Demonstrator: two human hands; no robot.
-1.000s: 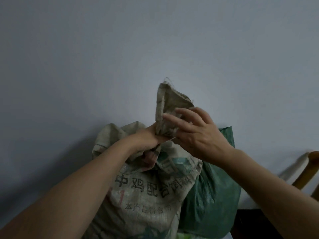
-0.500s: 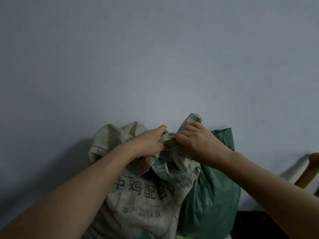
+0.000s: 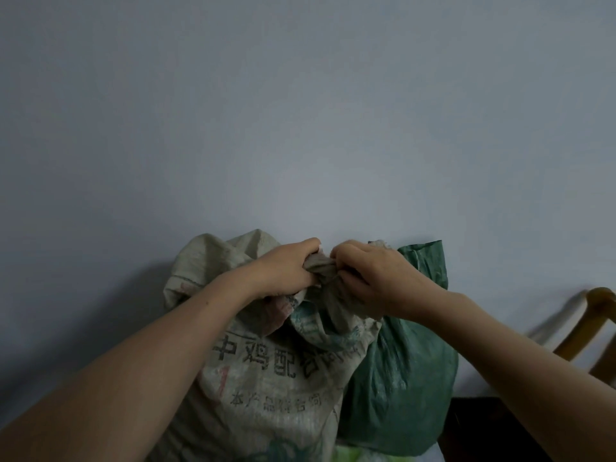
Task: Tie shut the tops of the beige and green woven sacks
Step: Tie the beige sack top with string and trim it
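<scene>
Both arms reach forward; the left hand (image 3: 286, 266) and right hand (image 3: 376, 278) have their fingers clenched on the twisted top of the beige sack (image 3: 266, 371), against the wall (image 3: 300, 111). The green sack (image 3: 400, 378) stands right, partly hidden.

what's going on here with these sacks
A person is tying shut the top of the beige woven sack, which stands against a pale wall. The left hand and the right hand each grip a bunched part of its top, with a twisted knot of fabric between them. The green woven sack stands right behind it on the right, untouched, its top flap sticking up. Part of a wooden chair shows at the far right.
</scene>
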